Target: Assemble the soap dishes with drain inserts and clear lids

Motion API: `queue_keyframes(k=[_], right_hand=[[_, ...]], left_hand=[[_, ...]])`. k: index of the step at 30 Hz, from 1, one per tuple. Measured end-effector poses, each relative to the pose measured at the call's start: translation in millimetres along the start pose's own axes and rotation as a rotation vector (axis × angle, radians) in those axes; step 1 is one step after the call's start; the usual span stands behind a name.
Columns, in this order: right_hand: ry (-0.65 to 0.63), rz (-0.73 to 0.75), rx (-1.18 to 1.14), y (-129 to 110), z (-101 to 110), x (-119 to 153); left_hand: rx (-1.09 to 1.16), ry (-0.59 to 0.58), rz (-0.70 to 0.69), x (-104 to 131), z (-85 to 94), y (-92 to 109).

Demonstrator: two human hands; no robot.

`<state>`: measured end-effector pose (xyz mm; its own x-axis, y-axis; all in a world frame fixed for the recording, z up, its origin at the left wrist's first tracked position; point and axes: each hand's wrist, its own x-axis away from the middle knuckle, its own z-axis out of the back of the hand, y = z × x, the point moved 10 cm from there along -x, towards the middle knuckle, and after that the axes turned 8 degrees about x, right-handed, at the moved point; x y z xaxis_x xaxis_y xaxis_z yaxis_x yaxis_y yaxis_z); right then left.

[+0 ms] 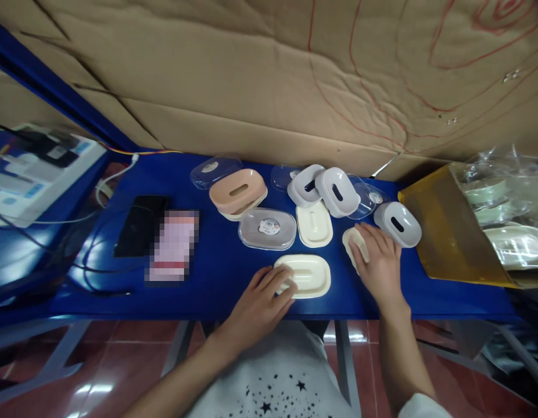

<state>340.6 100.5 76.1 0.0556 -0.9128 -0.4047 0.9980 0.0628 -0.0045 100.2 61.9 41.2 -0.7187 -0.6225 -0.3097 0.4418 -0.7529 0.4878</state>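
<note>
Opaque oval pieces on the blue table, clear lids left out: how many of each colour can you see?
Cream pieces: 4, one partly under the peach
Grey slotted pieces: 3
Peach slotted piece: 1
Total visible: 8

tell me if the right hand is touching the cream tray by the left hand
Apart: the head view shows blue tabletop between the right hand and that cream tray.
</note>
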Motion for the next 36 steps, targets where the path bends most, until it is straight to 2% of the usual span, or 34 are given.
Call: queue_keyframes(k=[4,7,9,12,17,21,24,27,30,33,36], right_hand=[[-0.046,0.010,0.053,14,-25,-46],[-0.070,-0.056,0.088,37,-40,-60],[-0.041,-0.080,0.028,48,-37,-62],[0.032,-0.093,-0.079,55,-20,-59],[0.008,-0.092,0.058,40,-4,-31],[-0.033,-0.173,0.157,31,-2,4],[-0.064,-0.188,0.164,25,-3,15],[-0.075,-0.114,0.093,12,-8,1],[-0.060,-0.052,0.024,0,-20,-31],[-0.045,-0.053,-0.012,-5,-32,-60],[-0.011,-0.079,-0.040,-7,-24,-63]], left_hand=[[-0.010,0.038,0.047,6,9.5,-4],[-0.013,0.085,0.101,14,14.5,-8],[-0.001,0.109,0.119,18,15.6,-10],[0.011,0.110,0.102,17,14.5,-9],[0.014,0.063,0.026,8,11.8,-8],[0.050,0.030,0.026,7,8.5,-9],[0.078,0.028,0.036,9,6.6,-10],[0.085,0.027,0.033,11,5.6,-10],[0.074,0.030,0.023,12,7.1,-8],[0.062,0.040,0.024,15,9.9,-7],[0.049,0.058,0.044,22,13.1,-8]])
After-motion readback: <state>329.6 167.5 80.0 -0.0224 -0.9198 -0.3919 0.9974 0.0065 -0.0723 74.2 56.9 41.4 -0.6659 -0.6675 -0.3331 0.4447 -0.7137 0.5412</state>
